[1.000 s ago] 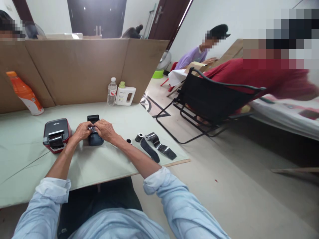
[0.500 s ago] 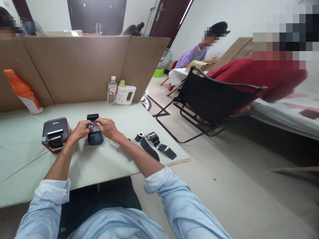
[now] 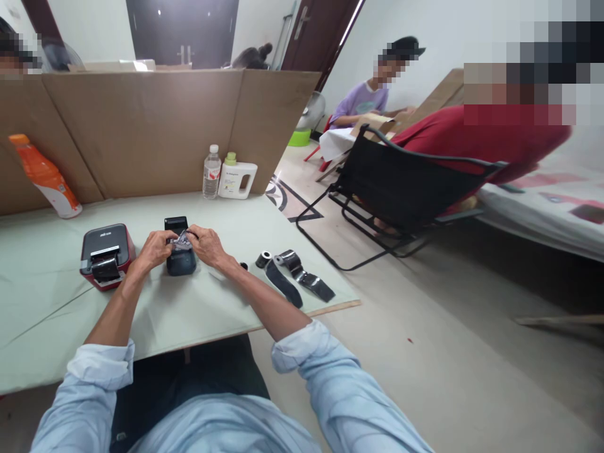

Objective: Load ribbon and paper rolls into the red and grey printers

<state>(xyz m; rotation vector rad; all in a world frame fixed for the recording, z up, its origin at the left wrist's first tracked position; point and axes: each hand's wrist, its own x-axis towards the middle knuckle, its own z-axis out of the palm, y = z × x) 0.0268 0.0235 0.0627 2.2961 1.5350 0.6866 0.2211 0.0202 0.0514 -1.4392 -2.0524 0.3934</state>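
Note:
A small dark device (image 3: 181,264) stands on the pale green tabletop (image 3: 202,321), with a black upright part at its back. My left hand (image 3: 158,248) and my right hand (image 3: 208,245) meet just above it, fingers closed in a pinch. Between them is a small grey, crinkled, shiny piece (image 3: 180,239), gripped from both sides; its exact kind does not show. Left of my hands sits a red and black label printer (image 3: 107,248) with a glossy black strip at its front. A black roll with a loose strip (image 3: 302,275) lies to the right, beside a small white-cored roll (image 3: 263,258).
A cardboard screen (image 3: 155,132) borders the table's back. Before it stand an orange bottle (image 3: 44,176), a clear water bottle (image 3: 212,173) and a white jug (image 3: 236,180). A black folding chair (image 3: 401,182) with a person in red is at the right; another person in purple sits beyond.
My right hand has shifted slightly right and down, and more of the grey piece shows between my fingers. The dark device has stayed put. At right, the person in red has leaned slightly left.

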